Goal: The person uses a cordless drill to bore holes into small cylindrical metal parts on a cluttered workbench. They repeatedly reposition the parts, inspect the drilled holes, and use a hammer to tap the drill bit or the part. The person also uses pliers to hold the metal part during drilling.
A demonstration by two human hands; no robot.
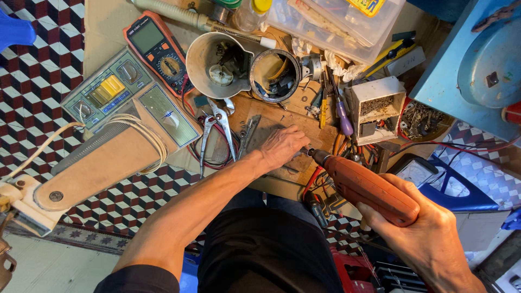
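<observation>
My right hand (429,239) has its grip clamped on the orange drill (369,187), lower right of frame, tip beside my left hand (282,145), which presses flat (fingers together) on the desk (304,116) at centre. Pliers (217,130) lie just left.

Orange electric drill (369,190) over the workbench
Body slants from four o'clock up to ten o'clock; chuck tip meets a small workpiece (297,161), mostly hidden.
</observation>
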